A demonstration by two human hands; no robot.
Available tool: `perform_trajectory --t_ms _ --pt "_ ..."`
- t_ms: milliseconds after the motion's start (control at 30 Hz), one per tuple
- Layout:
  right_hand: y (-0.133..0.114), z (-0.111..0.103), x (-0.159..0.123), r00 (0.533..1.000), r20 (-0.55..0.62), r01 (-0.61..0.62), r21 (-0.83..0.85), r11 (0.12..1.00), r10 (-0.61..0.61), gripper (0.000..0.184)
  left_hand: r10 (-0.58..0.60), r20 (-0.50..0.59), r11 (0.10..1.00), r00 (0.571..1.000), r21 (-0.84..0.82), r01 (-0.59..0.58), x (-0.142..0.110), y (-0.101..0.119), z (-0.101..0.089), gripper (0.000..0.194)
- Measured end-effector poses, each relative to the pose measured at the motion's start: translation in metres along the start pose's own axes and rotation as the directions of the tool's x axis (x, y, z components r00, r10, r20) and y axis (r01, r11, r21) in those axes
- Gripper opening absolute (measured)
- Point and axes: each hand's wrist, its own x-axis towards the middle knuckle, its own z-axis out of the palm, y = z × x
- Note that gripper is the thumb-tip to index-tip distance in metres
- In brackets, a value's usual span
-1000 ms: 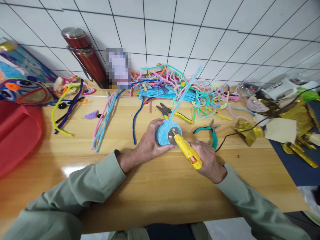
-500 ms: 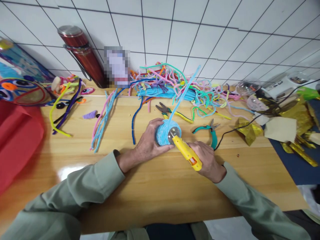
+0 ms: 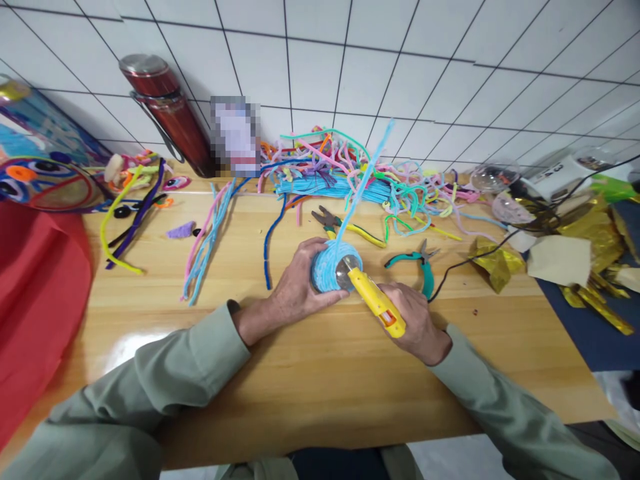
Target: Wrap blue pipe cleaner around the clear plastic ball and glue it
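My left hand [image 3: 295, 283] is wrapped round a clear ball [image 3: 331, 268] largely covered in wound light-blue pipe cleaner, held on the wooden table [image 3: 310, 373]. A loose blue pipe cleaner end [image 3: 361, 183] rises from the ball toward the wall. My right hand [image 3: 415, 320] grips a yellow glue gun [image 3: 376, 301], its nozzle touching the ball's bare shiny part. A black cord [image 3: 480, 257] runs from the gun to the right.
A heap of coloured pipe cleaners [image 3: 350, 177] lies behind the ball, with yellow-handled pliers [image 3: 340, 225] and teal-handled pliers [image 3: 420, 261] close by. A red flask [image 3: 167, 113] leans at the wall. Red cloth [image 3: 35, 280] covers the left; gold foil [image 3: 493, 261] and clear half-spheres [image 3: 493, 179] lie right.
Hardly anything has moved: the loose blue pipe cleaner end has swung slightly left, and the glue gun nozzle stays against the ball.
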Motion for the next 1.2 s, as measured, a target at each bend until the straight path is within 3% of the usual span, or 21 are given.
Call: perform_trajectory --t_ms 133,267,433,567,1200 --pt "-0.0021 0.0006 0.0002 0.999 -0.043 0.019 -0.02 1.0 -0.02 0.022 -0.001 -0.008 1.0 1.0 -0.011 0.001 0.0006 0.0007 -0.0001 0.088" --pt "-0.0031 0.0001 0.001 0.998 -0.008 0.056 -0.01 0.998 -0.056 0.028 0.0 -0.013 1.0 1.0 -0.029 -0.001 0.0002 0.0006 0.0005 0.085" --pt "0.0011 0.0009 -0.0002 1.0 -0.012 0.024 -0.004 1.0 -0.024 0.02 -0.019 -0.011 1.0 1.0 0.004 0.019 -0.0008 0.0001 0.0006 0.088" --pt "0.0023 0.0017 -0.0017 0.999 -0.037 0.023 -0.017 1.0 -0.024 0.026 -0.013 -0.02 1.0 1.0 0.0 0.013 -0.0003 0.0002 0.0006 0.089" --pt "0.0028 0.0018 0.0002 0.998 -0.022 0.063 -0.008 0.998 -0.063 0.021 0.006 -0.02 1.0 1.0 -0.01 -0.006 0.0012 0.0009 -0.0005 0.086"
